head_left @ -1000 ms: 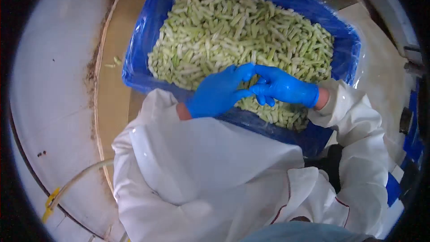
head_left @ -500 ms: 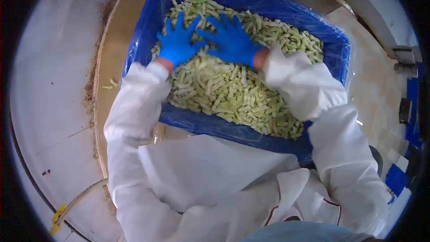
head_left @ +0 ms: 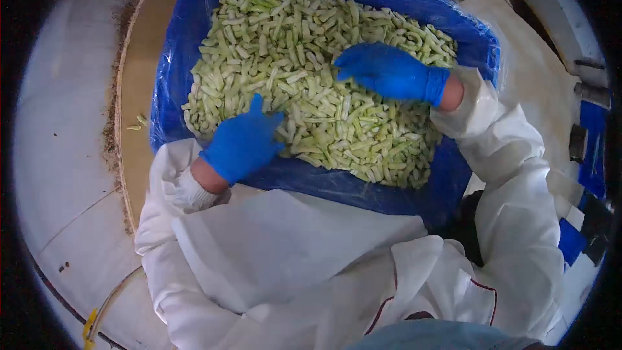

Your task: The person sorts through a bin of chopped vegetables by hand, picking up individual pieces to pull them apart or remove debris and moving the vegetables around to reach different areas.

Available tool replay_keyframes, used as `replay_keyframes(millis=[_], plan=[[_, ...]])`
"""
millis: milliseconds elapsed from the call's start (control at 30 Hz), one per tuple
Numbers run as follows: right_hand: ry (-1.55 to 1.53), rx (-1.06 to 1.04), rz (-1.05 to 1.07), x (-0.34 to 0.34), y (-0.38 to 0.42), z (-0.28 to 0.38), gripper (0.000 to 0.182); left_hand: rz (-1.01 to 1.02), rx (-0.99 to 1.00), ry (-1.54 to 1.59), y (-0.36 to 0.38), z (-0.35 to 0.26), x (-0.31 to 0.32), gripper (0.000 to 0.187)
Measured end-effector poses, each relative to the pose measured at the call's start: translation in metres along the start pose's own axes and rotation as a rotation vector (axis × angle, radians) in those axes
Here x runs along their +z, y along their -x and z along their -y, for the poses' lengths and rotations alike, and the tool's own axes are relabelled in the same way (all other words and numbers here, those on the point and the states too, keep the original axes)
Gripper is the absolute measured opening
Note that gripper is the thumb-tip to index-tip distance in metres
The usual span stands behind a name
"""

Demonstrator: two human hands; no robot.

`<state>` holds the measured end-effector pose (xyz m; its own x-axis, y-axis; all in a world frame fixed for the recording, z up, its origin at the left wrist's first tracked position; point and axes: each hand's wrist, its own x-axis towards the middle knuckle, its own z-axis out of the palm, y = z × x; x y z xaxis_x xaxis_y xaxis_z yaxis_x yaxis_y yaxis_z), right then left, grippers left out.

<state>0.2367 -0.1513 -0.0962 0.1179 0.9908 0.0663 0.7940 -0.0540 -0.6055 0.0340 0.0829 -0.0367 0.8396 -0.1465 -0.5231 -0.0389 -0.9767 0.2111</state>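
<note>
A blue tub [head_left: 173, 84] lined with clear plastic film holds a broad layer of short, pale green cut vegetable sticks [head_left: 304, 52], some whitish as if frosted. My left hand [head_left: 243, 141], in a blue glove, is over the near left part of the layer, fingers apart and nothing seen in it. To the right, my right hand [head_left: 389, 74], gloved the same way, rests on or just above the sticks. Its fingers point left, stretched and slightly bent, with their tips partly hidden. No stick shows in either hand.
A few loose sticks [head_left: 137, 122] lie on the tan board [head_left: 139, 45] left of the tub. A pale panel [head_left: 58, 104] extends farther left. Metal fittings and blue parts [head_left: 591, 149] stand at the right edge. My white apron [head_left: 298, 240] meets the tub's near side.
My hands have separated from close together at the tub's far side. The left came back toward me; the right moved rightward and slightly nearer. The sticks now show where the hands were.
</note>
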Motion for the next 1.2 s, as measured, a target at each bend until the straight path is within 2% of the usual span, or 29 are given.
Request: replay_keyframes(millis=[33,133,167,267,300,367,433,500,567,667,767,867,967,1067,1200], plan=[[0.05,0.033,-0.072,-0.001,-0.001,-0.005,0.022,-0.023,0.039,-0.01,0.002,0.005,0.003,0.043],[-0.11,0.097,-0.085,-0.019,0.001,-0.017,0.02,-0.017,0.128,-0.061,0.002,0.013,-0.001,0.033],[-0.094,0.092,-0.172,-0.02,0.0,-0.02,0.018,-0.003,0.155,-0.082,0.001,0.015,-0.004,0.031],[0.055,0.275,-0.149,-0.028,-0.005,-0.027,0.017,-0.043,0.068,-0.122,-0.006,0.018,-0.009,0.025],[0.068,0.28,-0.155,-0.029,-0.005,-0.032,0.017,-0.082,0.077,-0.121,-0.01,0.018,-0.013,0.025],[0.098,0.286,-0.168,-0.031,-0.004,-0.043,0.016,-0.162,0.091,-0.118,-0.023,0.02,-0.023,0.023],[0.086,0.272,-0.23,-0.029,-0.005,-0.047,0.018,-0.501,0.264,-0.136,-0.049,0.025,-0.025,0.017],[0.033,0.274,-0.274,-0.025,-0.007,-0.044,0.021,-0.633,0.294,-0.161,-0.104,0.038,-0.009,0.024],[-0.052,0.293,-0.298,-0.021,-0.008,-0.035,0.023,-0.669,0.288,-0.117,-0.129,0.021,-0.024,0.037],[-0.019,0.231,-0.174,-0.016,0.001,-0.039,0.021,-0.58,0.384,-0.265,-0.169,0.034,-0.005,0.043],[0.112,0.178,-0.166,-0.015,0.008,-0.051,0.02,-0.445,0.223,-0.339,-0.168,0.054,-0.017,0.043],[0.032,0.176,-0.231,-0.018,0.014,-0.054,0.022,-0.581,0.177,-0.173,-0.156,0.093,-0.005,0.048],[-0.121,0.338,-0.142,-0.034,0.012,-0.046,0.023,-0.475,0.016,-0.318,-0.124,0.085,0.01,0.055],[-0.205,0.416,-0.166,-0.034,0.014,-0.052,0.024,-0.345,0.204,-0.132,-0.084,0.036,0.024,0.062],[-0.272,0.391,-0.132,-0.03,0.014,-0.052,0.024,-0.199,0.384,-0.111,-0.027,-0.031,0.011,0.051]])
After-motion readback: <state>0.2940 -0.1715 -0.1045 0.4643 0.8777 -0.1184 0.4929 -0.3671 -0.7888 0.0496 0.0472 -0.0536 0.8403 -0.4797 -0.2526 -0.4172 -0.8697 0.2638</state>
